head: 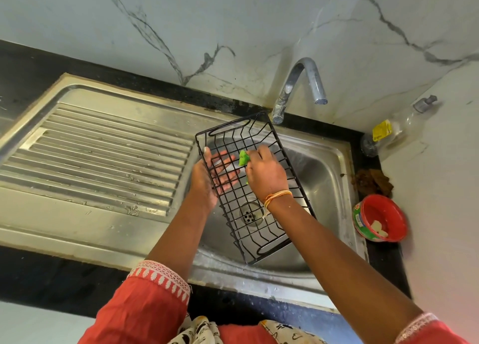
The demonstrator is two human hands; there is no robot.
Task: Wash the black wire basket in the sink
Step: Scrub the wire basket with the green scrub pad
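The black wire basket [261,229] hangs tilted over the steel sink bowl [321,177], its long side running from near the tap down toward me. My left hand [207,180] holds its left rim, thumb on the edge and fingers spread beneath the wire grid. My right hand [264,172] grips a green scrub pad [243,158] and presses it on the grid inside the basket. The drain [250,215] shows through the wires.
A chrome tap [298,84] curves over the bowl's back edge; no water runs from it. The ribbed drainboard [103,149] lies to the left. On the right counter stand a red soap tub [379,221], a brown scrubber [373,181] and a lying clear bottle [399,128].
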